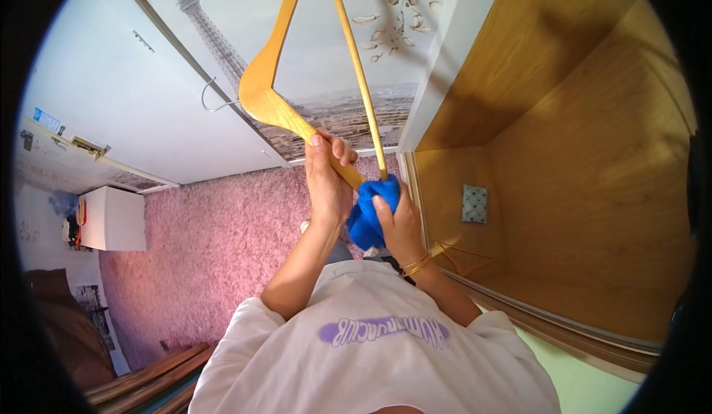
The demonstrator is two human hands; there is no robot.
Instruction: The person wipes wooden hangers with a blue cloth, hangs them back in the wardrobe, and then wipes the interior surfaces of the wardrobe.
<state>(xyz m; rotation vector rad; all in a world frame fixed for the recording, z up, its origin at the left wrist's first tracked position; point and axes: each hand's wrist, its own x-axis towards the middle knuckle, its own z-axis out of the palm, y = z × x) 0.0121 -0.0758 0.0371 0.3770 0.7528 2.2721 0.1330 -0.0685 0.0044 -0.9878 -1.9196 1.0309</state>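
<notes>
A wooden clothes hanger (pixel 261 89) is held up in front of me, its metal hook pointing left and its far end cut off by the top of the view. My left hand (pixel 328 175) grips one shoulder arm, thumb on top. Around the hanger's near end, where the arm meets the straight bar, a blue cloth (pixel 370 214) is bunched. My right hand (pixel 401 222) clasps this cloth, so the wood inside it is hidden. Gold-coloured bangles circle my right wrist.
To the right stands an open wooden wardrobe (pixel 578 191). Inside it are a small patterned packet (pixel 474 204) and another hanger (pixel 464 261). A pink shaggy carpet (pixel 222 236) covers the floor. At left are a white door (pixel 167 91) and a white cabinet (pixel 114 219).
</notes>
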